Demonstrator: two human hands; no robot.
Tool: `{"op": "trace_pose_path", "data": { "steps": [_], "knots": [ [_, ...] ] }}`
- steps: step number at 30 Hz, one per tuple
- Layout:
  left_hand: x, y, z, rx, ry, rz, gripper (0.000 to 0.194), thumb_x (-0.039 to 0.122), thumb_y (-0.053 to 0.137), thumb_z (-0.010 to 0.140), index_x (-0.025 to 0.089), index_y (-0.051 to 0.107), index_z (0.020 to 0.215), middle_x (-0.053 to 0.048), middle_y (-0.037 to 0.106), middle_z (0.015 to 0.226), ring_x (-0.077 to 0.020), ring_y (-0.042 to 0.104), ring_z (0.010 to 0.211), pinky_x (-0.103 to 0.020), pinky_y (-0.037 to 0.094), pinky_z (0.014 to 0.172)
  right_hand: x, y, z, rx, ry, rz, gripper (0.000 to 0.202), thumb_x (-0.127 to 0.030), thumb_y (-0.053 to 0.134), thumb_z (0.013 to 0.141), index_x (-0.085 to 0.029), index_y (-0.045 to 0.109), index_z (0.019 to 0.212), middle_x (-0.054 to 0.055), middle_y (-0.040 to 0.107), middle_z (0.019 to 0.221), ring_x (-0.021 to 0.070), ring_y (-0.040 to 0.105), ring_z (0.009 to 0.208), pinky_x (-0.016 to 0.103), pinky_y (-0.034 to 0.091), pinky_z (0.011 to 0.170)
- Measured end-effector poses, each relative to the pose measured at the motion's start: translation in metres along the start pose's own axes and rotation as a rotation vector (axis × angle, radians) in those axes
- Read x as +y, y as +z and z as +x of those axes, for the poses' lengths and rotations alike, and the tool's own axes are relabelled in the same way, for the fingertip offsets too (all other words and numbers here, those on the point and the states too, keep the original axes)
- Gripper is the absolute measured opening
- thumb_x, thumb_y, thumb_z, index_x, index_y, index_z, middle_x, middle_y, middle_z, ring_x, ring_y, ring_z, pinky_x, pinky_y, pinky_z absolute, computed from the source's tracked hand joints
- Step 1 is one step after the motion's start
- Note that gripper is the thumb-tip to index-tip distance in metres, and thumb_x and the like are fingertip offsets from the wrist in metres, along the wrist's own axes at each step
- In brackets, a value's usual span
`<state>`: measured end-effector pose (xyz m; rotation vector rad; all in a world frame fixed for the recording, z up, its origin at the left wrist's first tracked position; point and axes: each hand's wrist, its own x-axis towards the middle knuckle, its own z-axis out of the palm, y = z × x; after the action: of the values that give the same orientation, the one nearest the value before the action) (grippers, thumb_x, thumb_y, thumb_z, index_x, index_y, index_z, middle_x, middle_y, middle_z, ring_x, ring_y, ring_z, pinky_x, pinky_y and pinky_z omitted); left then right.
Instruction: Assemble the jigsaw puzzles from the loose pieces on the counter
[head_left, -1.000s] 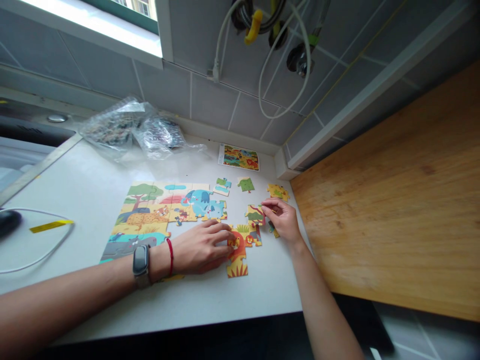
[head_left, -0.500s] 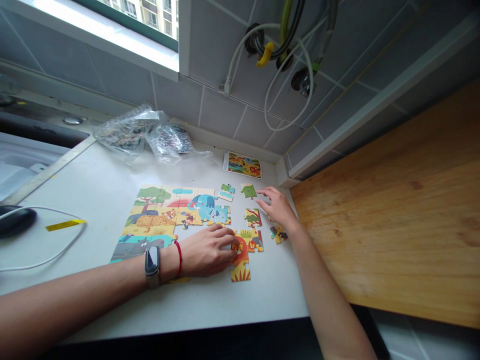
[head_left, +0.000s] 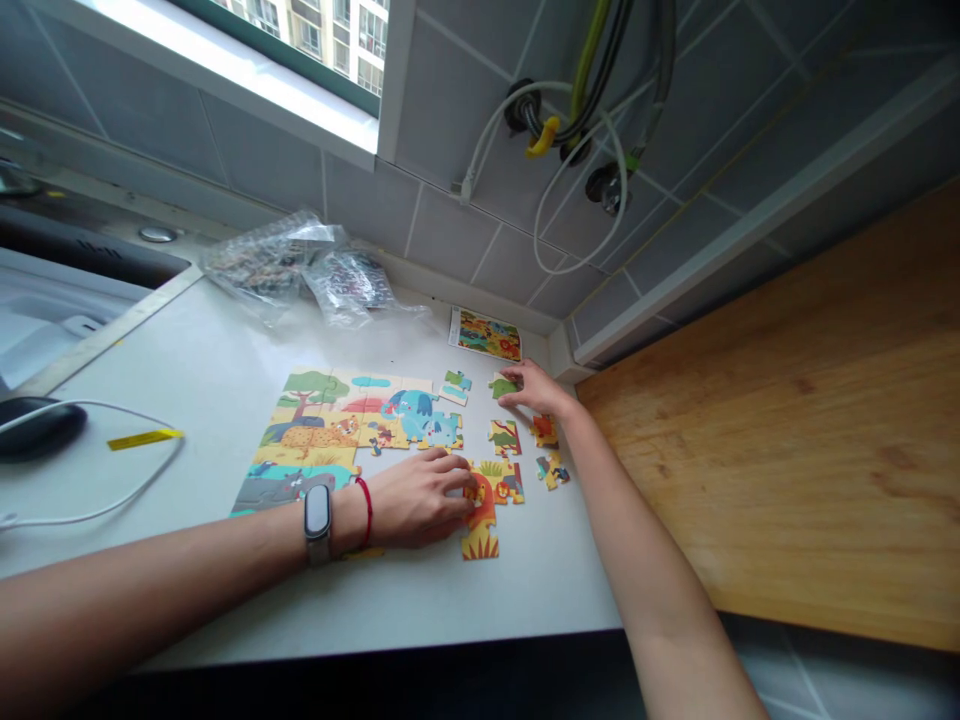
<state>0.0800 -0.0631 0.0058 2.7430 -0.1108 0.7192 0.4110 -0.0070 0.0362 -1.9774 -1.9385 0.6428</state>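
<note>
My left hand [head_left: 426,499] lies over the table with its fingers stretched out, the tips resting on an orange lion puzzle section [head_left: 480,492]. Between thumb and fingertips of my right hand [head_left: 538,386] is a green puzzle piece [head_left: 502,386], still flat on the table. Just below it lies a puzzle piece with a tree branch [head_left: 505,436]. Two loose pieces, a red-orange one [head_left: 544,431] and a grey-yellow one [head_left: 553,470], sit beside my right forearm. The joined animal puzzle [head_left: 322,425] spreads left, its lower part hidden by my left arm. A green-and-blue piece [head_left: 454,387] lies near its top right.
A picture card [head_left: 485,333] of the puzzle lies by the wall. Clear plastic bags [head_left: 300,265] rest at the back. A white cable [head_left: 142,490] and a black mouse-like object [head_left: 37,430] are at left. A wooden board [head_left: 787,430] borders the right side.
My right hand has moved slightly up and left, and its fingers have closed in around the green piece. The red-orange piece has come into view. My left hand stays on the lion section.
</note>
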Motion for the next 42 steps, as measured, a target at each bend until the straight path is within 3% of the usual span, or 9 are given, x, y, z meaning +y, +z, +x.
{"op": "trace_pose_path", "data": {
  "steps": [5, 7, 11, 21, 25, 28, 32, 36, 42],
  "knots": [
    [-0.001, 0.004, -0.001, 0.028, -0.002, -0.01, 0.011, 0.026, 0.063, 0.102, 0.022, 0.071, 0.109, -0.009, 0.072, 0.119, -0.027, 0.064, 0.113, -0.042, 0.046, 0.094, 0.002, -0.009, -0.01, -0.009, 0.01, 0.149, 0.031, -0.038, 0.085, 0.079, -0.019, 0.075, 0.101, 0.007, 0.076, 0.1, 0.022, 0.069, 0.091, 0.036, 0.057, 0.086],
    [-0.001, 0.005, -0.002, 0.023, -0.004, -0.009, 0.011, 0.027, 0.064, 0.101, 0.022, 0.071, 0.108, -0.01, 0.072, 0.119, -0.0272, 0.064, 0.113, -0.042, 0.046, 0.093, -0.001, -0.013, -0.015, -0.037, 0.011, 0.206, 0.032, -0.045, 0.077, 0.085, -0.019, 0.074, 0.102, 0.007, 0.077, 0.097, 0.0207, 0.07, 0.087, 0.034, 0.057, 0.08],
    [-0.002, 0.007, -0.003, 0.016, -0.009, 0.001, 0.011, 0.029, 0.063, 0.102, 0.022, 0.071, 0.106, -0.009, 0.072, 0.118, -0.0267, 0.064, 0.11, -0.041, 0.045, 0.091, -0.007, -0.011, -0.022, -0.105, 0.011, 0.249, 0.036, -0.05, 0.081, 0.081, -0.018, 0.076, 0.097, 0.007, 0.079, 0.092, 0.0215, 0.071, 0.083, 0.033, 0.058, 0.075],
    [-0.002, 0.005, -0.002, 0.019, -0.011, 0.037, 0.011, 0.03, 0.065, 0.101, 0.022, 0.072, 0.102, -0.009, 0.073, 0.115, -0.0259, 0.064, 0.104, -0.041, 0.046, 0.086, -0.013, 0.007, -0.018, -0.006, 0.011, 0.115, 0.021, -0.033, 0.083, 0.081, -0.018, 0.079, 0.096, 0.009, 0.078, 0.099, 0.0239, 0.073, 0.091, 0.04, 0.059, 0.09],
    [-0.002, 0.004, -0.002, 0.023, -0.009, 0.046, 0.011, 0.031, 0.065, 0.101, 0.023, 0.072, 0.102, -0.009, 0.073, 0.112, -0.0261, 0.064, 0.103, -0.04, 0.045, 0.084, -0.018, 0.006, -0.029, 0.108, 0.01, 0.033, 0.032, -0.037, 0.083, 0.081, -0.019, 0.079, 0.107, 0.014, 0.071, 0.119, 0.028, 0.071, 0.107, 0.047, 0.056, 0.101],
    [-0.002, 0.004, -0.002, 0.032, -0.011, 0.033, 0.009, 0.03, 0.067, 0.1, 0.023, 0.072, 0.102, -0.009, 0.073, 0.111, -0.0259, 0.064, 0.103, -0.039, 0.046, 0.084, -0.022, 0.009, -0.049, 0.116, -0.026, -0.035, 0.041, -0.045, 0.081, 0.084, -0.022, 0.078, 0.117, 0.015, 0.066, 0.138, 0.0321, 0.064, 0.128, 0.051, 0.047, 0.116],
    [-0.002, 0.004, -0.002, 0.037, -0.009, 0.036, 0.01, 0.031, 0.067, 0.1, 0.023, 0.072, 0.101, -0.009, 0.074, 0.111, -0.0253, 0.064, 0.101, -0.04, 0.045, 0.084, -0.023, 0.028, -0.083, 0.001, -0.043, -0.226, 0.061, -0.056, 0.055, 0.103, -0.023, 0.059, 0.154, 0.015, 0.042, 0.171, 0.0352, 0.033, 0.161, 0.056, 0.028, 0.131],
    [-0.002, 0.006, -0.001, 0.064, -0.008, 0.041, 0.009, 0.03, 0.069, 0.098, 0.021, 0.071, 0.096, -0.008, 0.073, 0.108, -0.0244, 0.063, 0.097, -0.04, 0.045, 0.081, -0.021, 0.053, -0.112, 0.013, -0.028, -0.245, 0.071, -0.06, 0.029, 0.111, -0.025, 0.024, 0.172, 0.01, 0.022, 0.179, 0.0319, 0.01, 0.168, 0.062, 0.017, 0.133],
    [-0.002, 0.007, -0.001, 0.044, -0.018, 0.056, 0.013, 0.032, 0.066, 0.101, 0.022, 0.071, 0.095, -0.009, 0.073, 0.11, -0.0245, 0.063, 0.099, -0.039, 0.044, 0.082, -0.025, 0.068, -0.127, -0.064, -0.03, -0.219, 0.076, -0.06, 0.036, 0.11, -0.024, 0.016, 0.174, 0.011, 0.014, 0.18, 0.0305, 0.009, 0.168, 0.059, 0.017, 0.134]
  ]
}}
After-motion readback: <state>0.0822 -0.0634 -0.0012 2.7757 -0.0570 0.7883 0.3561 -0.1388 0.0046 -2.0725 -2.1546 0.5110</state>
